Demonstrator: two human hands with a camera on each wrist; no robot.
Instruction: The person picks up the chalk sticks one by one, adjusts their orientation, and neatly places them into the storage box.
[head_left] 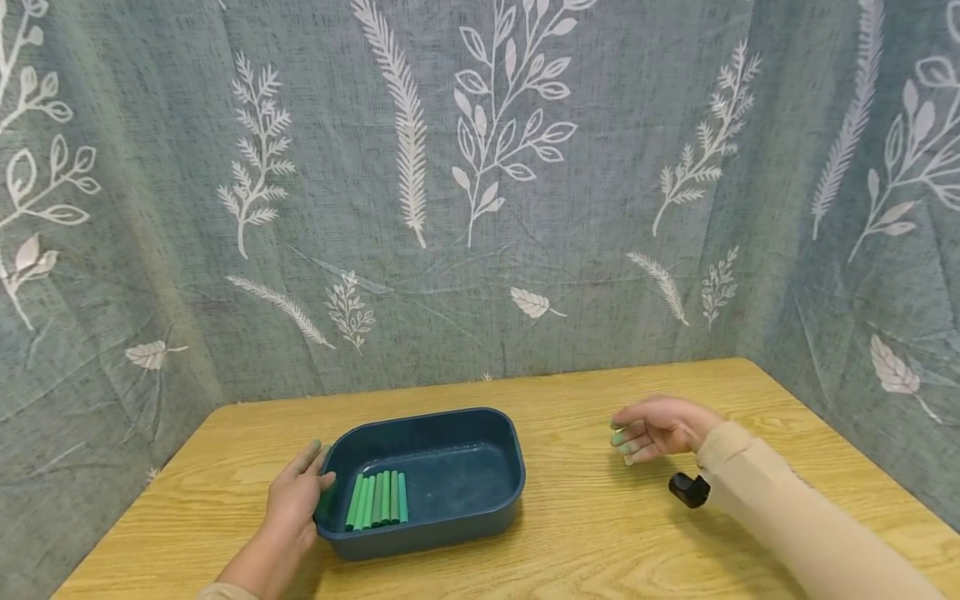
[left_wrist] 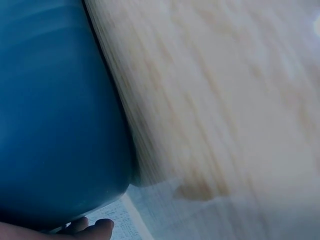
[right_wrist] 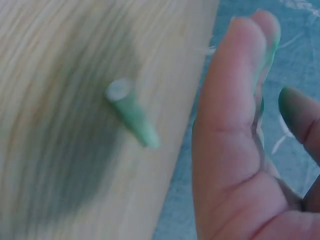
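A dark blue rectangular plastic tub (head_left: 420, 546) stands on the table. Several green chalk-like sticks (head_left: 377, 500) lie side by side at the left end of its floor. My left hand (head_left: 292, 497) holds the tub's left end, with the thumb at the rim; the left wrist view shows fingertips (left_wrist: 102, 229) close by the tub's wall. Off to the right, my right hand (head_left: 663, 427) is above the table, its fingers loosely bent and stained green. A single green stick (right_wrist: 134, 115) with a pale end appears beside that hand, apart from the fingers; whether it touches the table I cannot tell.
The wooden table (head_left: 577, 533) reaches back to a grey-green curtain (head_left: 480, 317) printed with white leaves, which also hangs along both sides. A black device (head_left: 688, 490) is attached at the right wrist, below the cream sleeve (head_left: 795, 508).
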